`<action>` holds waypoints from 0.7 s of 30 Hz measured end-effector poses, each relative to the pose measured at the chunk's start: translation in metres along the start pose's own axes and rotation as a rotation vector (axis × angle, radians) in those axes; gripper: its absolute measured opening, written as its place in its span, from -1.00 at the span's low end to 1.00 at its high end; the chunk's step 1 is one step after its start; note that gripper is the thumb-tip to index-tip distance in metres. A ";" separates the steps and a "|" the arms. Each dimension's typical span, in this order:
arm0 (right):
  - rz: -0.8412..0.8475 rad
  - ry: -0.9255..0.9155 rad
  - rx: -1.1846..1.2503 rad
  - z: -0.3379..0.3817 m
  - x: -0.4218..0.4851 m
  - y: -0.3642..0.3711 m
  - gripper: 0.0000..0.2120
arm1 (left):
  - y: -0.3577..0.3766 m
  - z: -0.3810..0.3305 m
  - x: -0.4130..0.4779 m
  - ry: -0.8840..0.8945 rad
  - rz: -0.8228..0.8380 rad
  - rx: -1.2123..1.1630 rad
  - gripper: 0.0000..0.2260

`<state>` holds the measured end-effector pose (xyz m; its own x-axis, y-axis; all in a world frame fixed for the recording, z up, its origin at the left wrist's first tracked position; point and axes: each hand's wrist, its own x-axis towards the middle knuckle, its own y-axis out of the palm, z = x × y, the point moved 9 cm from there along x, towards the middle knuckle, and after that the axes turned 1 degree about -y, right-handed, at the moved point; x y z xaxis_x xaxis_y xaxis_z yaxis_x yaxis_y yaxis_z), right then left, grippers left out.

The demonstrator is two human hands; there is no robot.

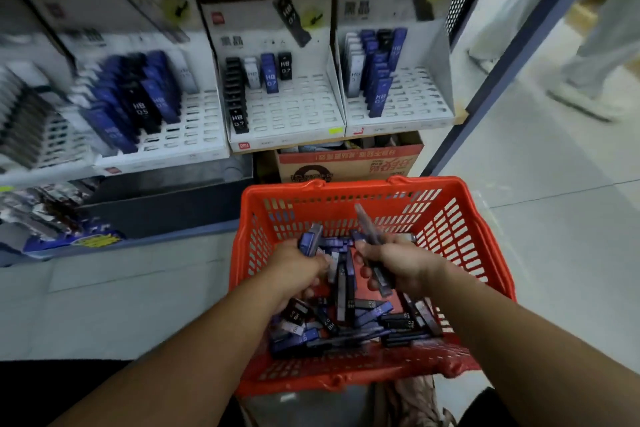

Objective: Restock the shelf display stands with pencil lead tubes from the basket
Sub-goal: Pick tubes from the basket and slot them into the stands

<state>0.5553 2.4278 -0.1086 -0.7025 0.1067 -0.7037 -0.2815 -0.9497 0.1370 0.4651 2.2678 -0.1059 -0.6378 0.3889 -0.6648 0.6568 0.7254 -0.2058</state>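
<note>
Rightward, pale floor tiles [540,191] lie beside the red basket [353,184].

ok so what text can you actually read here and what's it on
"HB 0.7": black tube, front of middle stand.
"HB 0.7": blue tube, same stand.
"HB 0.5": dark tube, left stand.
"HB 0.7": loose tube in basket.
Cardboard box print: upside down, too blurred to read.

This is a shop, in a stationery aisle. A shelf [461,114] carries white cardboard display stands [287,114] side by side along its front edge, their slots part-filled with rows of pencil lead tubes [270,74] marked HB 0.7 and HB 0.5. A red plastic shopping basket [346,184] stands before it, a printed carton [349,163] sits underneath, and a passer-by's legs [588,80] cross the tiled floor [554,218].
</note>
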 end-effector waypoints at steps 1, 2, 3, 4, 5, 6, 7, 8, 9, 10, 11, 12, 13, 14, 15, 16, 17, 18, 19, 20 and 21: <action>0.050 -0.011 -0.035 0.015 -0.012 0.008 -0.90 | -0.005 -0.015 -0.007 0.036 -0.018 -0.006 -0.87; 0.101 -0.015 -0.064 0.028 -0.023 0.016 -0.88 | -0.011 -0.031 -0.015 0.063 -0.043 -0.022 -0.87; 0.149 -0.016 -0.077 0.041 -0.036 0.024 -0.88 | -0.018 -0.046 -0.024 0.078 -0.067 -0.055 -0.84; 0.194 -0.009 -0.076 0.053 -0.046 0.031 -0.90 | -0.026 -0.061 -0.034 0.092 -0.085 -0.095 -0.81; 0.236 0.000 -0.082 0.066 -0.057 0.037 -0.93 | -0.033 -0.078 -0.044 0.111 -0.088 -0.129 -0.78; 0.279 0.013 -0.094 0.079 -0.068 0.044 -0.95 | -0.037 -0.094 -0.055 0.133 -0.067 -0.147 -0.76; 0.326 0.023 -0.110 0.092 -0.079 0.052 -0.94 | -0.040 -0.111 -0.067 0.159 -0.027 -0.155 -0.76; 0.375 0.026 -0.128 0.105 -0.089 0.060 -0.89 | -0.041 -0.126 -0.079 0.184 0.017 -0.163 -0.78; 0.412 0.022 -0.135 0.116 -0.097 0.066 -0.86 | -0.043 -0.141 -0.091 0.208 0.049 -0.169 -0.80; 0.441 0.025 -0.123 0.126 -0.104 0.072 -0.82 | -0.046 -0.153 -0.100 0.232 0.064 -0.175 -0.82; 0.461 0.030 -0.099 0.135 -0.109 0.077 -0.77 | -0.050 -0.164 -0.107 0.255 0.064 -0.180 -0.84; 0.489 0.031 -0.065 0.143 -0.113 0.082 -0.72 | -0.055 -0.174 -0.112 0.275 0.055 -0.184 -0.85; 0.513 0.023 -0.046 0.151 -0.117 0.085 -0.70 | -0.060 -0.183 -0.116 0.292 0.045 -0.187 -0.84; 0.529 0.013 -0.044 0.158 -0.119 0.087 -0.70 | -0.066 -0.190 -0.119 0.307 0.037 -0.194 -0.83; 0.536 0.004 -0.055 0.164 -0.122 0.089 -0.73 | -0.071 -0.197 -0.122 0.317 0.032 -0.209 -0.83; 0.542 -0.002 -0.067 0.168 -0.125 0.091 -0.75 | -0.076 -0.202 -0.124 0.322 0.030 -0.232 -0.82; 0.538 -0.009 -0.075 0.172 -0.127 0.093 -0.76 | -0.080 -0.205 -0.125 0.324 0.029 -0.250 -0.80; 0.527 -0.018 -0.079 0.175 -0.127 0.095 -0.75 | -0.083 -0.208 -0.125 0.327 0.032 -0.251 -0.79; 0.511 -0.026 -0.077 0.176 -0.126 0.096 -0.75 | -0.085 -0.209 -0.125 0.329 0.036 -0.244 -0.78; 0.499 -0.028 -0.075 0.176 -0.125 0.098 -0.76 | -0.087 -0.209 -0.124 0.333 0.034 -0.240 -0.77; 0.497 -0.026 -0.069 0.176 -0.124 0.101 -0.80 | -0.089 -0.210 -0.121 0.342 0.027 -0.239 -0.75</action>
<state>0.4991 2.3707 0.1157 -0.7572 -0.3566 -0.5472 0.1344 -0.9050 0.4037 0.3997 2.2753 0.1437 -0.7447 0.5467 -0.3829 0.5892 0.8079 0.0075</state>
